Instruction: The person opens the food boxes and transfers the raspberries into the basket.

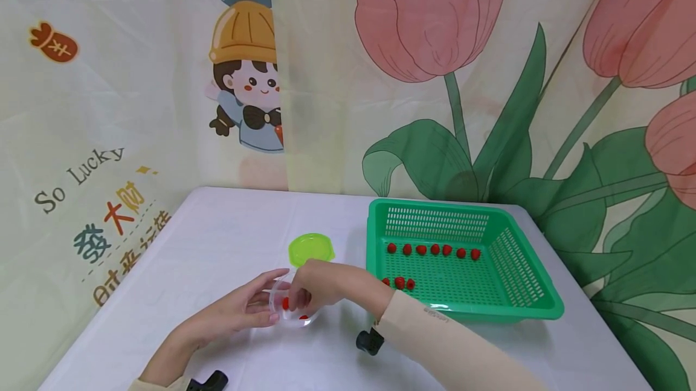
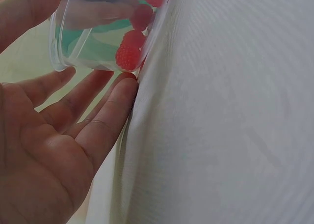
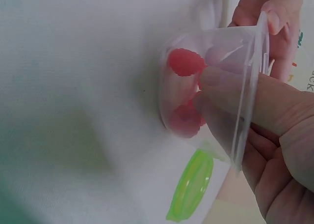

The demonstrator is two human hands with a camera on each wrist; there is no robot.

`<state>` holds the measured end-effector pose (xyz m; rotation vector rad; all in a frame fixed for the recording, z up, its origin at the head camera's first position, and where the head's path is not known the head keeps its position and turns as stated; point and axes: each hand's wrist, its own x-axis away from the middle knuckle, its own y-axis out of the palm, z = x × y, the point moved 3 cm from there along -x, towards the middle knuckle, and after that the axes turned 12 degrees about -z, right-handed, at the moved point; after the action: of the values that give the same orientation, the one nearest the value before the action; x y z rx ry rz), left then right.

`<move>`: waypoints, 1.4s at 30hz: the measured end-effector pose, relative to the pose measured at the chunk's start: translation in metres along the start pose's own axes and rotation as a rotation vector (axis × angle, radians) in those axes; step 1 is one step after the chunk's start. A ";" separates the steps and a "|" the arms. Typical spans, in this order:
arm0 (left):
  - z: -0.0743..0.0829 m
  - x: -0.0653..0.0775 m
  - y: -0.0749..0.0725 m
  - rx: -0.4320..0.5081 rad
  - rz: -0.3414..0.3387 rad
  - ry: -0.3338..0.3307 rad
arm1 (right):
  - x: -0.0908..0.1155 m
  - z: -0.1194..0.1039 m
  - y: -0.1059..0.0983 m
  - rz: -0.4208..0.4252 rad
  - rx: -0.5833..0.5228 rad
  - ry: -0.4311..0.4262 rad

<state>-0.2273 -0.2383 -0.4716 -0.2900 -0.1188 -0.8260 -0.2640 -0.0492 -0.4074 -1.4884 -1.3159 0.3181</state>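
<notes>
A clear plastic tub (image 1: 297, 316) stands on the white table with several red raspberries (image 3: 186, 62) in its bottom. My left hand (image 1: 241, 306) holds the tub from the left, thumb on the near side and fingers on the far side. Inside the mouth of the tub is my right hand (image 1: 321, 285), its thumb and fingers pinching a raspberry (image 3: 197, 100) among the others; the fingertips partly hide it. In the left wrist view more raspberries (image 2: 128, 56) show through the tub's wall, close to the left fingers (image 2: 110, 121).
A green slotted basket (image 1: 489, 313) stands at the right, with a row of several raspberries (image 1: 435, 249) towards its back and a few (image 1: 400, 283) nearer the front left. A lime-green lid (image 1: 311, 249) lies just behind the tub. Printed cloth hangs behind the table.
</notes>
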 end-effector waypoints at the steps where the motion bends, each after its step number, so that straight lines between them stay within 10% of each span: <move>1: 0.000 0.000 0.000 0.001 -0.001 0.000 | -0.001 0.000 0.001 -0.009 0.005 0.006; 30: -0.002 -0.001 0.000 0.002 0.005 0.013 | -0.014 -0.005 0.010 -0.123 0.145 0.106; 42: -0.002 -0.001 -0.001 -0.007 0.006 -0.001 | 0.011 -0.004 -0.001 -0.006 0.059 0.014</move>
<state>-0.2284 -0.2388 -0.4735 -0.2971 -0.1164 -0.8203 -0.2579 -0.0423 -0.4010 -1.4348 -1.2894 0.3387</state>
